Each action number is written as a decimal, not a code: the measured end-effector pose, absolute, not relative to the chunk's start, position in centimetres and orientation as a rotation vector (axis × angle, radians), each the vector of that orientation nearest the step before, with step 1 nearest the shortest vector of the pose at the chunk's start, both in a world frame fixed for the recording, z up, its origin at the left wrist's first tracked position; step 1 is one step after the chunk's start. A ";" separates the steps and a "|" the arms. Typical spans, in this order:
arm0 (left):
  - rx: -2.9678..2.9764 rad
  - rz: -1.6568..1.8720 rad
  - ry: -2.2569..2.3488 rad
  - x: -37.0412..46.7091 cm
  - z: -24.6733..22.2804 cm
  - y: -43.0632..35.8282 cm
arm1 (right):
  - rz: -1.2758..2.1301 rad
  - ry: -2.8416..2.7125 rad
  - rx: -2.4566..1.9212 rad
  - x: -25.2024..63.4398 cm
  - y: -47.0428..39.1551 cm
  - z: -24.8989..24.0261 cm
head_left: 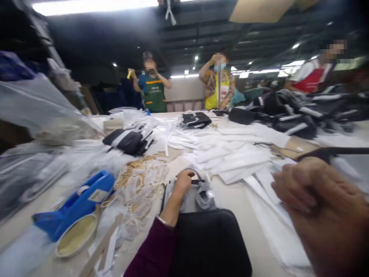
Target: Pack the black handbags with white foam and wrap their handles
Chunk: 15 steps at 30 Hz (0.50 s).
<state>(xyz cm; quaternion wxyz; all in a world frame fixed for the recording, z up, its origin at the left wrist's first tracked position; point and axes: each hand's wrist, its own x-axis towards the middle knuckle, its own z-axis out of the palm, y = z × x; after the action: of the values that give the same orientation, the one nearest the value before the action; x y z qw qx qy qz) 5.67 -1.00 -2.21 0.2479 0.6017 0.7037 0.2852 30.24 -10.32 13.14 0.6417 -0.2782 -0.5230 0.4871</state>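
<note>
A black case (211,242) lies at the bottom centre, with a grey section beyond its dark panel. My left hand (183,184), below a purple sleeve, is closed on a dark strap or handle (198,181) at that grey section. Just right of it sits a coiled grey strap (203,199). Large and blurred at the right, my right hand (314,192) is raised with its fingers curled; what it holds, if anything, cannot be made out.
A blue tape dispenser (77,204) and a round dish (76,235) lie left. White sheets (239,154) spread across the middle, near folded black bags (127,140). Black goods (302,111) are piled at the right. Three people stand across the table (239,215).
</note>
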 end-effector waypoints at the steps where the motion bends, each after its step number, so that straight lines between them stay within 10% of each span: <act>1: 1.678 0.731 1.909 5.7 -2.1 -0.9 | 1.091 -1.145 -0.664 31.0 -10.8 12.8; 15: 1.942 0.322 1.948 5.9 -1.7 -0.6 | 0.386 -1.499 -1.720 41.7 -9.8 1.5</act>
<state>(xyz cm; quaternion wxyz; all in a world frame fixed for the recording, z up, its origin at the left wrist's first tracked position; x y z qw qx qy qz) 5.90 -0.63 -1.68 0.1851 0.6890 0.6914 0.1141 41.74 -9.77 1.53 0.4019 -0.6806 -0.5932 0.1528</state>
